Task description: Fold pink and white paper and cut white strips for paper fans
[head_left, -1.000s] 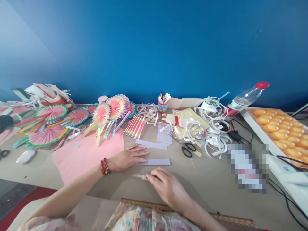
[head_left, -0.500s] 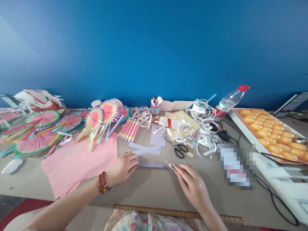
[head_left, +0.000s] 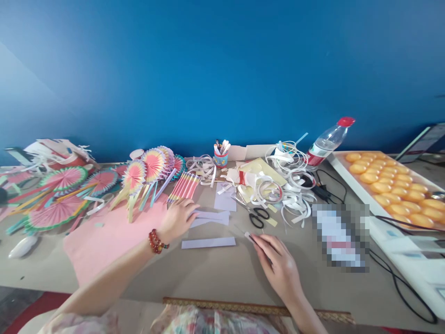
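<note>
My left hand (head_left: 179,218) reaches over the table, fingers stretched and a little apart, holding nothing visible. Its fingertips are at the left end of the crossed lavender paper strips (head_left: 213,219); whether they touch is unclear. Just beyond the hand lies a pleated pink, yellow and purple paper (head_left: 186,186). A folded lavender strip (head_left: 208,242) rests flat between my hands. My right hand (head_left: 278,262) is closed around a slim pointed tool with a white front end (head_left: 248,235), mostly hidden by the fingers. Black-handled scissors (head_left: 258,217) lie beyond that hand.
Pink paper sheets (head_left: 118,232) and several paper fans (head_left: 155,164) spread on the left. A pen cup (head_left: 221,159) stands near the wall. White paper strips (head_left: 295,202) tangle at the back right, by a plastic bottle (head_left: 328,143) and an orange-topped tray (head_left: 361,204). A long ruler-like strip (head_left: 250,307) lies along the front edge.
My left hand has left the folded lavender strip and moved up to the crossed strips. The folded strip now shows its full length. My right hand stays almost where it was.
</note>
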`<state>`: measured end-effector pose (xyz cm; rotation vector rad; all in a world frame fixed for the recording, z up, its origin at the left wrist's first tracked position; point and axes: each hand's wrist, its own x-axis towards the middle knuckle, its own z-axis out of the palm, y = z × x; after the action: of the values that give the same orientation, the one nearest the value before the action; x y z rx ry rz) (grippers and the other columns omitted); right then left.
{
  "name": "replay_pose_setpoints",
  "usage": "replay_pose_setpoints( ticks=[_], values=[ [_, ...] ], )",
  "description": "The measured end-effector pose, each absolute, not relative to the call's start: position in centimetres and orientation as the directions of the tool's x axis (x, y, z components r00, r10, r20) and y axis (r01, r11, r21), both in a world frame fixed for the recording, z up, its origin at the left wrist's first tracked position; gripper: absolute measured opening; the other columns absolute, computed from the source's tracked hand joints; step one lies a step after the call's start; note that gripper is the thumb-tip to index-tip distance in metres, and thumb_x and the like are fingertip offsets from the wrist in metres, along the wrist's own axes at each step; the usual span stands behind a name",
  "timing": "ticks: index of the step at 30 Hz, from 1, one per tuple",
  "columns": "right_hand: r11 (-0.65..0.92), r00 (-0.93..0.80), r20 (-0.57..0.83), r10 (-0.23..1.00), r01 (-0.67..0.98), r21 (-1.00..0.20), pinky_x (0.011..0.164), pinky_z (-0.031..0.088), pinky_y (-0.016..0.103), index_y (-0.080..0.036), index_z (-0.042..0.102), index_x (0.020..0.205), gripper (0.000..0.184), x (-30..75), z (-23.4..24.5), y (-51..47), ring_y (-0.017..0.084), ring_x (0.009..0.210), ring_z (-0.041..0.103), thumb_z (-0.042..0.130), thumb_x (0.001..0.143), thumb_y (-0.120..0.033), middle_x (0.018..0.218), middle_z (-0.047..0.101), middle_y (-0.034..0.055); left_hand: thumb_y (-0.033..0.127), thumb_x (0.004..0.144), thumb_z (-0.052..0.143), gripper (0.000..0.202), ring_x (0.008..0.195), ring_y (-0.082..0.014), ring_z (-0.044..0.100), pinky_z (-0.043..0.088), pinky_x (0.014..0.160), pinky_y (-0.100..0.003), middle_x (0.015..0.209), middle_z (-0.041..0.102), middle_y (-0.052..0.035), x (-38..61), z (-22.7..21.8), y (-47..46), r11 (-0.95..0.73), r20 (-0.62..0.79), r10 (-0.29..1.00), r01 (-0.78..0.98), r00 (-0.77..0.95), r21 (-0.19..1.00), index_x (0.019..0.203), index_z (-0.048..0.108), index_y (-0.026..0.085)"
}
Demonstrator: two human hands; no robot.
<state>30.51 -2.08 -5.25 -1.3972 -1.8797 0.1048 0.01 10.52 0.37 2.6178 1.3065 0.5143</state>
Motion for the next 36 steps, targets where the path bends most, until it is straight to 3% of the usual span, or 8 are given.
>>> replay_pose_setpoints(
  ticks=[7,14,21,23,25,28,30,36],
  values=[
    [0.360,-0.041,0.523,0.852,0.771,-0.526,0.080,0.052,0.035,-0.025,0.063,0.125,0.034,30.6,-5.5,-1.9,0.022,0.093,0.063,0.050,0.095,-0.017,0.101,0.064,0.0091,0.046,0.090,0.060,0.033,0.100,-0.0250,0.054,0.046,0.087,-0.040,0.108,0.059,-0.0087,1.9,-0.5,6.3,-0.760,0.071,0.638,0.612,0.767,0.220,0.108,0.061,0.019],
    [0.384,-0.036,0.535,0.844,0.737,-0.556,0.080,0.051,0.035,-0.026,0.061,0.127,0.036,30.6,-5.5,-1.9,0.022,0.094,0.062,0.051,0.094,-0.015,0.103,0.064,0.0088,0.020,0.096,0.048,0.015,0.096,-0.0200,0.055,0.046,0.089,-0.036,0.102,0.061,-0.0066,3.2,-0.6,5.0,-0.861,0.066,0.476,0.449,0.877,0.239,0.101,0.062,0.019],
    [0.389,-0.001,0.558,0.830,0.717,-0.578,0.083,0.050,0.035,-0.027,0.059,0.129,0.039,31.0,-5.6,-2.1,0.021,0.096,0.061,0.052,0.094,-0.012,0.106,0.063,0.0089,0.021,0.098,0.049,0.020,0.133,-0.0192,0.040,0.027,0.116,-0.042,0.129,0.059,-0.0005,4.5,-0.6,7.0,-0.993,0.150,0.099,0.088,0.984,0.073,0.099,0.066,0.029],
    [0.387,0.007,0.566,0.825,0.724,-0.572,0.082,0.051,0.034,-0.026,0.060,0.128,0.038,30.9,-5.5,-2.1,0.021,0.095,0.061,0.052,0.093,-0.013,0.105,0.063,0.0087,0.019,0.096,0.051,0.021,0.136,-0.0207,0.038,0.028,0.115,-0.042,0.137,0.054,-0.0009,4.6,-0.5,7.6,-0.987,0.131,0.121,0.106,0.984,0.118,0.106,0.066,0.030],
    [0.377,0.018,0.567,0.824,0.729,-0.571,0.081,0.051,0.033,-0.026,0.061,0.126,0.036,30.9,-5.4,-2.0,0.021,0.094,0.062,0.052,0.093,-0.014,0.104,0.064,0.0085,0.021,0.094,0.052,0.027,0.131,-0.0231,0.043,0.035,0.110,-0.041,0.140,0.051,-0.0054,4.8,-0.5,7.6,-0.949,0.116,0.272,0.246,0.955,0.196,0.119,0.060,0.028],
    [0.354,0.042,0.558,0.829,0.734,-0.580,0.081,0.051,0.033,-0.025,0.063,0.123,0.033,30.7,-5.2,-2.0,0.020,0.093,0.063,0.052,0.094,-0.015,0.103,0.064,0.0083,0.050,0.089,0.059,0.053,0.115,-0.0287,0.054,0.046,0.097,-0.044,0.127,0.056,-0.0152,5.5,-0.8,6.5,-0.786,0.081,0.593,0.554,0.801,0.273,0.130,0.050,0.017],
    [0.343,0.048,0.552,0.832,0.738,-0.581,0.081,0.051,0.033,-0.024,0.063,0.122,0.032,30.7,-5.1,-1.9,0.020,0.093,0.063,0.051,0.094,-0.016,0.103,0.064,0.0084,0.062,0.080,0.064,0.067,0.107,-0.0311,0.056,0.048,0.092,-0.047,0.117,0.059,-0.0153,6.0,-1.3,5.8,-0.707,0.045,0.687,0.654,0.725,0.269,0.126,0.050,0.014],
    [0.350,-0.011,0.519,0.855,0.750,-0.561,0.080,0.051,0.032,-0.023,0.063,0.122,0.031,31.0,-5.0,-2.2,0.020,0.093,0.062,0.050,0.095,-0.016,0.103,0.064,0.0083,0.020,0.092,0.055,0.045,0.112,-0.0237,0.055,0.045,0.097,-0.040,0.123,0.059,-0.0085,5.6,-1.7,5.5,-0.752,0.026,0.623,0.589,0.782,0.295,0.135,0.042,0.022]
  ],
)
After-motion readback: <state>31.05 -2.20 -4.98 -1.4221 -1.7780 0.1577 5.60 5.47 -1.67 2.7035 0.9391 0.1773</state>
